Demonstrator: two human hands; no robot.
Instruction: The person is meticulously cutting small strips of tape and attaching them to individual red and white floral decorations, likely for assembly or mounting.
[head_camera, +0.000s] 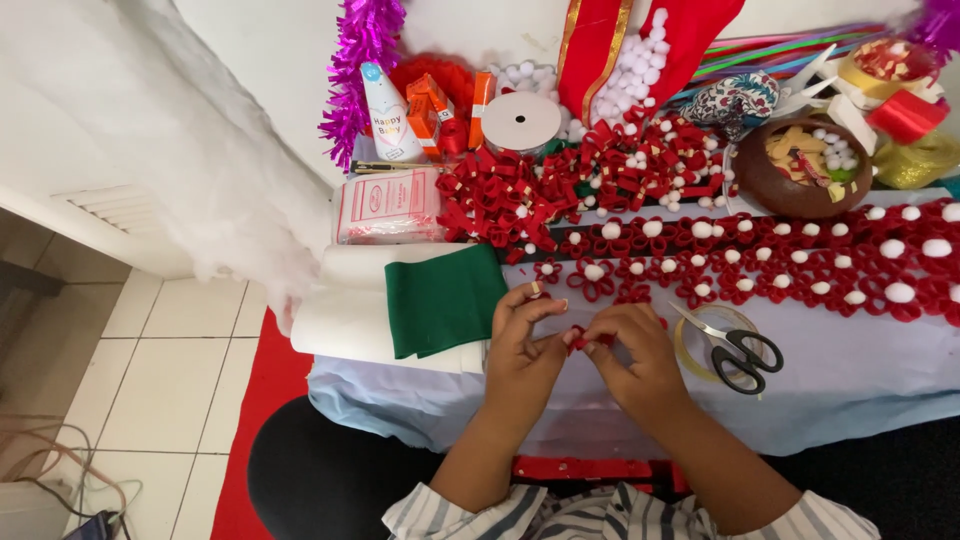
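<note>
My left hand (522, 345) and my right hand (630, 352) meet over the near edge of a pale blue table (850, 380), both pinching a small red ribbon piece (577, 336) between the fingertips. A small bit of tape sticks to my left index fingertip. Just beyond my hands lie rows of red ribbon flowers with white pompom centres (760, 262). A pile of loose red ribbon loops (540, 195) lies farther back.
Black-handled scissors (738, 352) rest on a clear tape roll (700, 335) right of my hands. Folded green felt (445, 298) lies on white rolled material to the left. A brown bowl (790, 185), white ribbon spool (521, 122), party hat (388, 115) and purple tinsel (360, 60) stand behind.
</note>
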